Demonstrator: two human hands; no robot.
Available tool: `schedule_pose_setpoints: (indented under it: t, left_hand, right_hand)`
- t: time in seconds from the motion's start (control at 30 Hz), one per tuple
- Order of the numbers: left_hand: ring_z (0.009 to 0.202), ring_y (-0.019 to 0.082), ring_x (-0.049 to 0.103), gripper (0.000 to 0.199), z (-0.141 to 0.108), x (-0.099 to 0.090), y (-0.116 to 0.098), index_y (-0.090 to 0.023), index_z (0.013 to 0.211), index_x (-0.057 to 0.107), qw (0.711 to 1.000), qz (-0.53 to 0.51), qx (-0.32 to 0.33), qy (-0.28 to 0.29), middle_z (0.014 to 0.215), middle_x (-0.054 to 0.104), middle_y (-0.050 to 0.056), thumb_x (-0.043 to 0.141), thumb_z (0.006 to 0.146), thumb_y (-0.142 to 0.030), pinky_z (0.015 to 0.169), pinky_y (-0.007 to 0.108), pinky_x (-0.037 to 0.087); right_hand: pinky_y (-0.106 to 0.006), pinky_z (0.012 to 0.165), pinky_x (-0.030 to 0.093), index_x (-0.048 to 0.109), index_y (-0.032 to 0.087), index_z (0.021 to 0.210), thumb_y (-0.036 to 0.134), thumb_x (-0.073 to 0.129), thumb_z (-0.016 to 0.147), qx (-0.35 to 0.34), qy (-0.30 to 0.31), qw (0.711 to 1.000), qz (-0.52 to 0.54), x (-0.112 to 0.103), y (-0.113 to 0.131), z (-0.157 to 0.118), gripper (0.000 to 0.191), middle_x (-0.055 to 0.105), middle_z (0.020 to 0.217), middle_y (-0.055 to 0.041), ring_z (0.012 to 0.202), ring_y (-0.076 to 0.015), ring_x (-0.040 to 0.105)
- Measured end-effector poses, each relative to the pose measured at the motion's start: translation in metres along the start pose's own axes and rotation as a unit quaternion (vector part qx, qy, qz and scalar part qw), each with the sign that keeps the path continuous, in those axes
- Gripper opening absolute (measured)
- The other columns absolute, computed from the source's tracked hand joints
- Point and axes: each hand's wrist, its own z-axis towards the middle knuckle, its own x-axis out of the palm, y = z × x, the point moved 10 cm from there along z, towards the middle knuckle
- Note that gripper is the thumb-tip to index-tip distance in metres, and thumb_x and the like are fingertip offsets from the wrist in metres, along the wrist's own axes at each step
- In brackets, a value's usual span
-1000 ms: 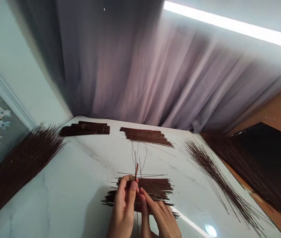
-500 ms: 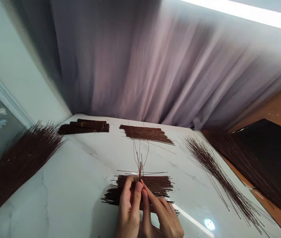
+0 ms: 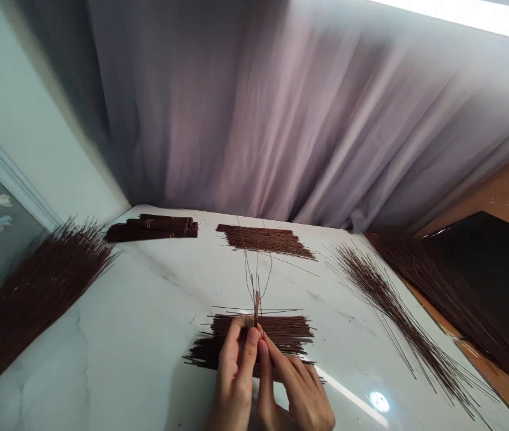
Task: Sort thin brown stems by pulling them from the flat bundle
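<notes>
Between my two hands a small piece made of thin brown wires (image 3: 257, 301) stands upright, its loose ends spreading upward. My left hand (image 3: 239, 365) pinches its lower part between thumb and forefinger. Close against it, my right hand (image 3: 288, 377) has thumb and forefinger closed at the base of the same wires; the fingertips hide exactly what they grip. Beneath both hands lies a pile of short brown wires (image 3: 281, 332), laid crosswise on the white marbled table (image 3: 133, 335).
Another flat pile of brown wires (image 3: 266, 239) lies farther back. Tied bundles (image 3: 155, 227) sit at the back left. Long wires (image 3: 43, 293) fill the left edge; a loose bunch (image 3: 398, 311) lies right, beside more wires (image 3: 456, 305) and a black sheet (image 3: 497, 269). A grey curtain (image 3: 236, 120) hangs behind.
My hands and the wire piece have shifted very slightly to the right in view. Both keep the same pinch. The piles lie as before.
</notes>
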Motion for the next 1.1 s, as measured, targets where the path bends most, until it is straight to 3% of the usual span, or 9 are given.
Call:
schedule_pose_setpoints:
  t: [0.23,0.4,0.5,0.63,0.8,0.87,0.97,1.03,1.1]
  left_hand:
    - [0.111,0.03,0.064,0.043,0.0,-0.003,0.005,-0.022,0.116,0.066,1.0,0.014,-0.004,-0.004,0.112,0.071,0.012,0.066,0.09,-0.057,0.091,0.034,0.053]
    - [0.086,0.022,0.064,0.041,0.009,-0.004,0.007,-0.021,0.095,0.064,0.999,0.009,-0.012,0.029,0.088,0.067,0.005,0.065,0.089,-0.061,0.078,0.028,0.052]
    - [0.072,0.018,0.059,0.046,0.028,-0.044,-0.02,-0.022,0.078,0.056,0.996,0.086,0.011,-0.015,0.075,0.059,0.0,0.058,0.089,-0.067,0.065,0.026,0.047]
    - [0.078,0.021,0.058,0.044,0.068,-0.138,-0.081,-0.023,0.086,0.06,0.96,0.265,0.057,-0.062,0.074,0.058,-0.002,0.067,0.08,-0.066,0.073,0.028,0.047]
    - [0.077,0.027,0.063,0.026,0.107,-0.233,-0.128,-0.025,0.085,0.052,0.771,0.602,0.186,-0.093,0.08,0.062,0.004,0.043,0.089,-0.05,0.075,0.039,0.052]
    - [0.074,0.029,0.063,0.02,0.114,-0.25,-0.123,-0.026,0.079,0.049,0.749,0.629,0.19,-0.091,0.076,0.059,0.004,0.043,0.086,-0.044,0.076,0.044,0.053]
    - [0.094,0.037,0.061,0.021,0.108,-0.241,-0.123,-0.025,0.092,0.05,0.711,0.655,0.218,-0.133,0.094,0.059,0.009,0.044,0.086,-0.044,0.088,0.056,0.051]
    - [0.102,0.037,0.059,0.027,0.1,-0.204,-0.121,-0.022,0.104,0.052,0.706,0.652,0.25,-0.12,0.107,0.056,0.013,0.044,0.09,-0.044,0.093,0.056,0.05]
    - [0.101,0.03,0.061,0.024,0.096,-0.148,-0.108,-0.023,0.109,0.053,0.74,0.622,0.253,-0.035,0.108,0.056,0.009,0.042,0.097,-0.039,0.093,0.049,0.051]
  right_hand:
    - [-0.031,0.06,0.048,0.075,0.019,0.107,0.009,0.066,0.09,0.003,-0.009,1.0,-0.007,0.0,0.002,0.0,0.022,0.081,0.089,-0.0036,0.056,-0.0147,0.068]
    - [-0.028,0.061,0.049,0.074,0.022,0.112,0.01,0.065,0.092,0.001,-0.003,1.0,0.024,-0.006,-0.008,-0.001,0.025,0.081,0.091,-0.0032,0.06,-0.0148,0.069]
    - [-0.029,0.06,0.051,0.077,0.024,0.11,0.027,0.065,0.094,0.045,0.025,0.998,-0.048,-0.03,-0.058,0.012,0.02,0.08,0.087,-0.0039,0.061,-0.0174,0.069]
    - [-0.032,0.042,0.04,0.081,0.03,0.089,0.063,0.052,0.092,0.12,0.12,0.945,-0.281,-0.078,-0.18,0.043,0.044,0.077,0.077,-0.0053,0.054,-0.0244,0.064]
    - [-0.044,0.06,0.041,0.078,0.022,0.076,0.044,0.039,0.098,-0.002,0.131,0.892,-0.432,-0.117,-0.267,0.072,0.05,0.071,0.075,-0.0156,0.066,-0.0305,0.061]
    - [-0.047,0.065,0.04,0.077,0.02,0.077,0.042,0.035,0.099,-0.023,0.127,0.89,-0.437,-0.119,-0.278,0.072,0.052,0.07,0.079,-0.0177,0.069,-0.0319,0.06]
    - [-0.049,0.066,0.04,0.074,0.016,0.093,0.049,0.031,0.099,-0.025,0.11,0.919,-0.378,-0.107,-0.27,0.074,0.054,0.065,0.086,-0.0225,0.074,-0.0352,0.057]
    - [-0.05,0.072,0.044,0.07,0.016,0.103,0.05,0.035,0.099,-0.03,0.14,0.945,-0.294,-0.077,-0.254,0.079,0.049,0.064,0.093,-0.0216,0.084,-0.0358,0.057]
    - [-0.045,0.084,0.048,0.066,0.02,0.108,0.047,0.043,0.1,-0.049,0.2,0.95,-0.235,-0.031,-0.235,0.085,0.037,0.065,0.102,-0.016,0.097,-0.0316,0.058]
